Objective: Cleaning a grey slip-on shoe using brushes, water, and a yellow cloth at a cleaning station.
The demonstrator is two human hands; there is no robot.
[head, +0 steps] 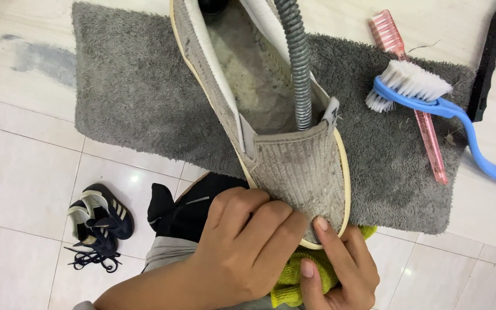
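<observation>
Hands: both sit at the bottom of the view, nearest the camera, closed on the toe of a grey slip-on shoe point(294, 166).
Left hand point(242, 247): fingers curled over the toe from the left side, knuckles up, grasping the knit upper and sole edge.
Right hand point(340, 270): thumb point(322, 229) pressed on the toe tip, the rest cupped under it with a yellow-green cloth point(311, 275) bunched in the palm; it grasps cloth and shoe together.
Shoe place: it lies over the grey mat point(133, 97), toe overhanging the mat's near edge, heel running off the top of the view.
Long axis: from the hands straight away, tilted slightly leftward toward the heel; opening faces up.
Which hand is nearer: both touch the toe; the left covers more of it, the right holds only the tip.
Hose point(297, 63): a grey ribbed hose comes down from the top into the opening, its end against the inside of the toe cap, just beyond the fingers.
Brushes: a blue-handled brush point(426, 92) with white bristles lies across a pink brush point(414, 97) at the mat's right edge, well apart from the right hand.
Floor point(24, 183): pale tiles; a pair of small dark sneakers point(99, 221) sits off the mat's near left corner.
Below the hands: a dark garment point(185, 212) and grey fabric point(165, 255), touching the left wrist; what they belong to I cannot tell.
</observation>
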